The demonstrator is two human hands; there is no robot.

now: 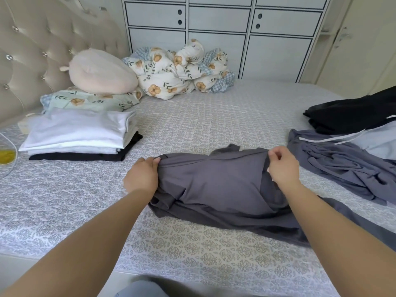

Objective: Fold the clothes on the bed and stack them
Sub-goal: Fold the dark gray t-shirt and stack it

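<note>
A dark grey garment [216, 185] lies bunched on the patterned bed sheet [192, 243] in front of me. My left hand [142, 175] pinches its upper left edge. At the garment's upper right edge, my right hand [281, 165] grips a fold with curled fingers. The stretch of cloth between both hands is raised a little off the bed. To the left sits a stack of folded clothes [79, 136], white pieces over a black one. At the right lie an unfolded grey garment [338, 166], a black one [353, 112] and a pale blue one [379, 142].
A pink plush pillow [100, 71] rests on a green floral pillow [90, 101] by the tufted headboard [32, 50]. A bundled floral duvet [182, 69] lies at the far side before white cabinets [225, 22]. A yellow object [7, 156] sits at the left edge.
</note>
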